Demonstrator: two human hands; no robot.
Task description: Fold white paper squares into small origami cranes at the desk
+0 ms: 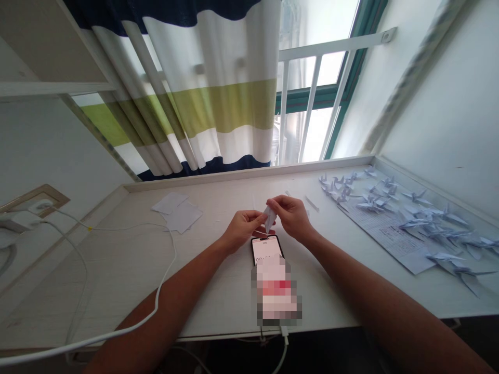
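Observation:
A small folded piece of white paper (270,220) is pinched between both hands, above the top end of a phone. My left hand (246,227) grips its left side, fingers closed. From the right, my right hand (291,212) pinches the paper's upper part between thumb and fingers. Just below lies the phone (268,252), screen lit with what looks like a timer; its lower part is blurred out. Several white paper cranes (376,200) stand at the right, some on a printed sheet (384,234).
Loose white paper squares (179,214) lie at the left of the desk (218,283). Thin paper strips (312,203) lie behind my right hand. A white cable (163,283) runs from the wall socket (44,205) across my left forearm. A curtain (218,104) hangs behind.

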